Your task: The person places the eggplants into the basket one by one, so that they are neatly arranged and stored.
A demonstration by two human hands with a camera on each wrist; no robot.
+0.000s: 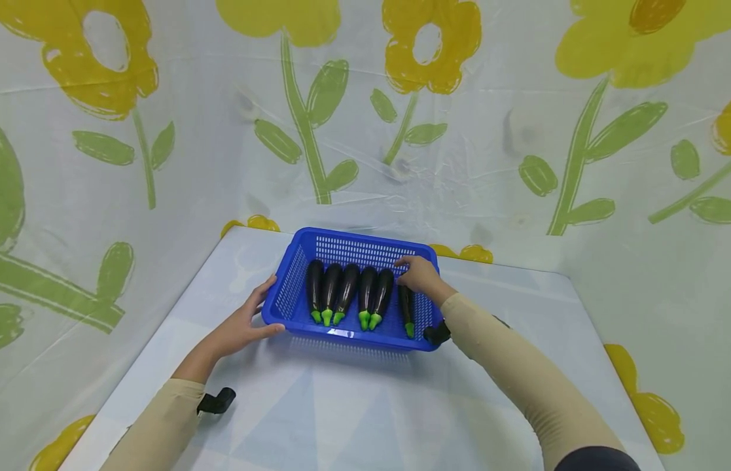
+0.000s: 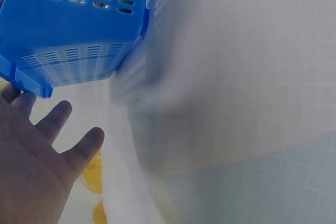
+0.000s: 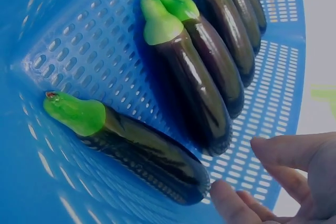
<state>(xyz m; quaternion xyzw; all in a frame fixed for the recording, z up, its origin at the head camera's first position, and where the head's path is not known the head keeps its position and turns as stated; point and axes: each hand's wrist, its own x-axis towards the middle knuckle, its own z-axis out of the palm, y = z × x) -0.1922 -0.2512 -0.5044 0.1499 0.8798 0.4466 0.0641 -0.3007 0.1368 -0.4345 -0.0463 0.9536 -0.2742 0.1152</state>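
Observation:
A blue plastic basket point(image 1: 371, 338) holds several dark eggplants with green caps. At its left end my left hand point(image 1: 238, 327) has fingers spread, touching the rim. The left wrist view shows that palm point(image 2: 26, 163) below the perforated basket wall point(image 2: 79, 24), fingers extended. My right hand point(image 1: 423, 275) reaches inside at the right, over the far end of a lone eggplant point(image 1: 406, 307). In the right wrist view, one fingertip point(image 3: 223, 192) is at the tip of this eggplant point(image 3: 147, 153); whether they touch I cannot tell. The thumb and fingers stand apart with nothing between them.
Other eggplants point(image 1: 349, 291) lie side by side, left of the lone one, caps toward the near rim. The basket stands on a pale patterned tabletop point(image 1: 341, 405). Flower-printed sheeting point(image 1: 365, 131) hangs behind and at both sides. Black wrist pieces point(image 1: 218, 401) are on both arms.

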